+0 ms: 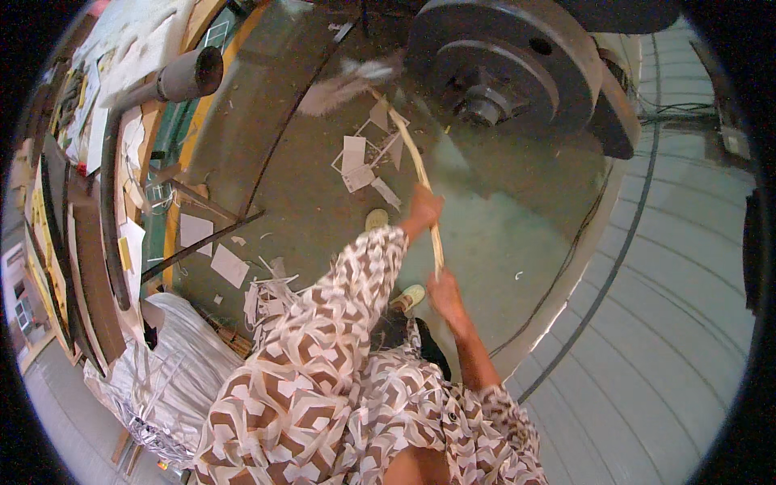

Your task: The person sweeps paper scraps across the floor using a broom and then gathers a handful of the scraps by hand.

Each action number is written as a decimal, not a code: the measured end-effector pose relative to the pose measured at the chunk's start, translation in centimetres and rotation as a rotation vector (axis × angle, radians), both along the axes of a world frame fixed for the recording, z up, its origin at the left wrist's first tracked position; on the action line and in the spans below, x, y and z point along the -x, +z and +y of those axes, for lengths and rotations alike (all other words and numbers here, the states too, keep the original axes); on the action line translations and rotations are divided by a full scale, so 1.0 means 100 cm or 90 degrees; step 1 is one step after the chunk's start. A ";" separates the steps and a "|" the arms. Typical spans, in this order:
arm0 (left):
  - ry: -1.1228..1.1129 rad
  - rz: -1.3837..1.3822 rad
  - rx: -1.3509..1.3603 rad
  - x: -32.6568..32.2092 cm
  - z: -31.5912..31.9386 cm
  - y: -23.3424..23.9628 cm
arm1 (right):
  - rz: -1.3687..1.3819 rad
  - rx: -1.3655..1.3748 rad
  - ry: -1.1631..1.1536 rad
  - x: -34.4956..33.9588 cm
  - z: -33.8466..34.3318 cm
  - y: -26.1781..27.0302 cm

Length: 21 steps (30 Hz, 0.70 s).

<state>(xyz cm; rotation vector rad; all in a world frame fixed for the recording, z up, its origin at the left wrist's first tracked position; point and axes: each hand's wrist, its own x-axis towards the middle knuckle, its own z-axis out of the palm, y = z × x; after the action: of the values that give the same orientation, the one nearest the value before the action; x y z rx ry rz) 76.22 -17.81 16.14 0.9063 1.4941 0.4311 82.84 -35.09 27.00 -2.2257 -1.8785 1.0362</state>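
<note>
My left hand (424,209) grips the middle of a pale wooden broom handle (411,145). Closed round the handle's near end is my right hand (446,294). The handle leads away to blurred broom bristles (330,97) low over the floor, with a whitish blurred scrap (367,70) beside them. Flat paper or card scraps (354,154) and thin frame-like offcuts lie on the floor just left of the handle. Both my shoes, one of them a pale shoe (411,296), stand close behind these scraps.
A large dark machine with a round wheel (570,54) overhangs the floor at upper right. Cables (573,248) run along the corrugated wall (655,291). Thin dark bars (291,115) cross at left, near a bent pipe (112,157), a white sack (182,345) and more scraps (230,265).
</note>
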 end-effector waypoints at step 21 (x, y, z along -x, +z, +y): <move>0.272 -0.486 0.186 -0.115 -0.334 0.066 | 0.144 0.169 -0.151 -0.167 -0.340 0.133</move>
<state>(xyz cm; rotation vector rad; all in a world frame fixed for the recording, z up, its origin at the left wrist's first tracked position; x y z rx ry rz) 87.67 -51.17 22.77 0.1343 0.9842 0.7466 99.58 -69.08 40.29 -2.2742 -1.4202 1.4894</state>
